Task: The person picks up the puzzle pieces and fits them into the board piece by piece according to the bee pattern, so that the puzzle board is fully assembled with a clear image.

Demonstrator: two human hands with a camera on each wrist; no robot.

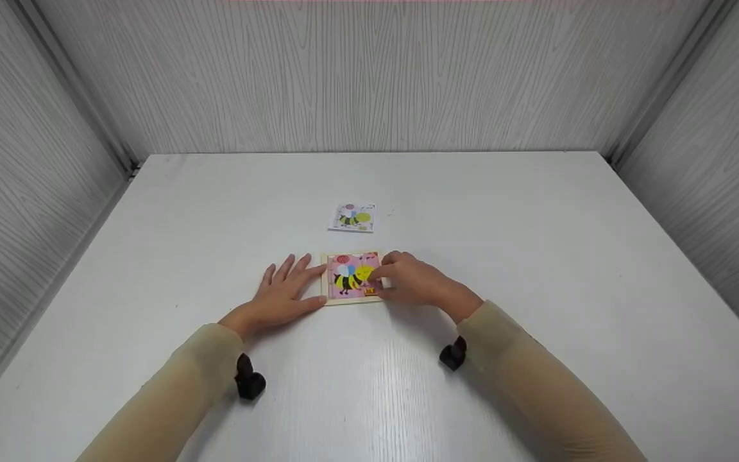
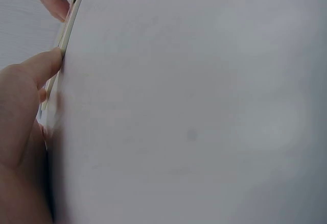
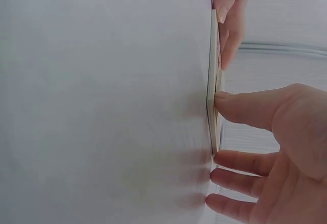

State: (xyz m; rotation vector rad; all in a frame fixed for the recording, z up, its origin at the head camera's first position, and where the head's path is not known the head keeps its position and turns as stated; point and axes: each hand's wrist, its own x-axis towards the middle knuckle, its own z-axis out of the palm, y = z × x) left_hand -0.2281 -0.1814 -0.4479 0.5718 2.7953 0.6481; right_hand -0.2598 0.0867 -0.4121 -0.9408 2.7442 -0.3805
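A bee jigsaw puzzle (image 1: 344,292) in a pale wooden frame (image 1: 353,299) lies flat on the white table. Its pink picture shows a yellow-and-black bee. With fingers spread, my left hand (image 1: 283,298) rests on the table, thumb and index finger touching the frame's left edge. My right hand (image 1: 416,280) reaches over the frame's right side, thumb and index finger on the puzzle. In the right wrist view, the right thumb (image 3: 245,106) lies on the puzzle's near edge, while the other fingers touch the table beside it. The right index fingertip is hidden there.
Beyond the puzzle lies a small whitish square (image 1: 352,218) with a matching bee picture. The white table (image 1: 536,212) is bounded by grey wood-grain panels (image 1: 369,77) at the back and both sides. A black wrist device (image 1: 251,382) hangs at each sleeve.
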